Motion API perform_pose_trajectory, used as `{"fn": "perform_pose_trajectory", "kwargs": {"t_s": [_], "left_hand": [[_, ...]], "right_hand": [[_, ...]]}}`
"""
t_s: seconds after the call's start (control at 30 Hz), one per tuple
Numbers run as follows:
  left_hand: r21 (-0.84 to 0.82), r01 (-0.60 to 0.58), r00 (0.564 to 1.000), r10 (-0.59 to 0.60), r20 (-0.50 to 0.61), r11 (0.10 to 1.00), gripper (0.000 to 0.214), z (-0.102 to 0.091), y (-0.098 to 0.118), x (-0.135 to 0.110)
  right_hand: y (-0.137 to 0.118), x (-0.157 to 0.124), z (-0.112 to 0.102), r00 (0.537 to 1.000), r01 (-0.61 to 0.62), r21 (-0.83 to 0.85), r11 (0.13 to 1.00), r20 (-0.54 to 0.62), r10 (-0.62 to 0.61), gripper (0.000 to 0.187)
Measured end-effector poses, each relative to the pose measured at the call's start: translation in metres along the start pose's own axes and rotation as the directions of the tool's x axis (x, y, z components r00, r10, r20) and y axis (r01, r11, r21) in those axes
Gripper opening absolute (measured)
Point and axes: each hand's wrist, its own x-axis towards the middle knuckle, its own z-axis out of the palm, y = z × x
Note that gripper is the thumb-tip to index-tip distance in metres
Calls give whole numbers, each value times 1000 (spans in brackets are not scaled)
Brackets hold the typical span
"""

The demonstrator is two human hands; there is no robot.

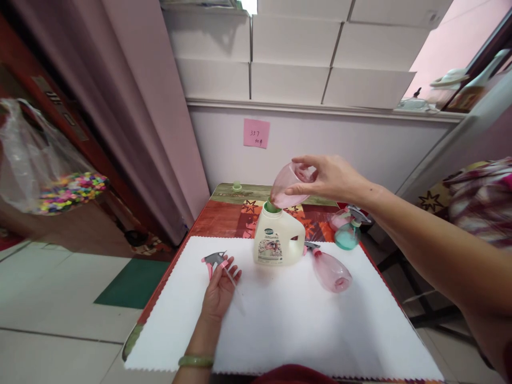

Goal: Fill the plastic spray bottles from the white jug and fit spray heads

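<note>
My right hand (316, 176) grips a clear pink spray bottle (291, 184) by its base, tipped steeply with its neck down at the green-rimmed mouth of a cream detergent jug (276, 242). Whether the neck is inside the mouth or only against it, I cannot tell. The jug stands upright on the white mat. To its left, my left hand (222, 285) is palm up, its fingers curled around a grey and pink spray trigger head (216, 261) with a thin dip tube. A second pink spray bottle (331, 271) with its trigger head on lies right of the jug.
A spray bottle of teal liquid (347, 234) stands at the table's right edge, with another pink one (340, 217) behind it. A green cap (237, 186) sits at the far left corner. The white mat (280, 330) covers the near part. A pink note (256, 133) is on the wall.
</note>
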Motion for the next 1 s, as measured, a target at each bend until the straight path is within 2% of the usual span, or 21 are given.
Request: {"fn": "perform_pose_trajectory", "kwargs": {"t_s": [0.1, 0.17, 0.27, 0.33, 0.4, 0.43, 0.5, 0.57, 0.6, 0.67, 0.73, 0.83, 0.9, 1.0], "left_hand": [[-3, 2, 1000, -2, 0, 1000, 29, 1, 0, 0], [6, 2, 1000, -2, -11, 1000, 28, 3, 0, -1], [18, 7, 999, -6, -40, 1000, 25, 8, 1, -3], [41, 4, 998, -2, -66, 999, 22, 13, 1, -5], [94, 1, 995, 9, -102, 996, 16, 19, 1, -6], [123, 0, 993, 14, -117, 992, 13, 23, 2, -6], [163, 4, 991, 18, -133, 987, 8, 34, 3, -9], [176, -6, 993, 26, -112, 984, 9, 53, 4, -14], [177, -20, 995, 37, -92, 984, 10, 66, 4, -17], [176, -91, 996, 92, 1, 980, 11, 98, 7, -24], [130, -156, 987, 151, 50, 979, 11, 133, 11, -29], [25, -252, 968, 252, 5, 967, 21, 180, 22, -32], [-29, -314, 949, 313, -31, 949, 33, 202, 30, -32], [-77, -402, 915, 397, -63, 913, 40, 222, 38, -32]], "right_hand": [[15, -10, 7, 999, -14, 152, 988, -42, 20, 82], [27, -19, 14, 994, -59, 291, 955, -76, 85, 78], [46, -38, 31, 966, -148, 559, 816, -96, 241, 73], [56, -55, 48, 924, -203, 754, 624, -64, 378, 66], [61, -76, 70, 867, -259, 901, 349, 57, 495, 55], [61, -89, 81, 847, -265, 946, 189, 135, 514, 50], [58, -116, 104, 840, -276, 958, -79, 281, 464, 44], [51, -144, 125, 832, -296, 918, -263, 384, 400, 45], [46, -158, 133, 824, -302, 897, -324, 416, 384, 47], [36, -181, 146, 821, -320, 870, -375, 452, 349, 59], [28, -199, 155, 816, -370, 854, -367, 487, 312, 74], [21, -218, 162, 808, -419, 848, -323, 511, 294, 78], [19, -228, 166, 806, -416, 858, -301, 501, 314, 75], [15, -243, 172, 805, -404, 870, -283, 485, 342, 76]]}}
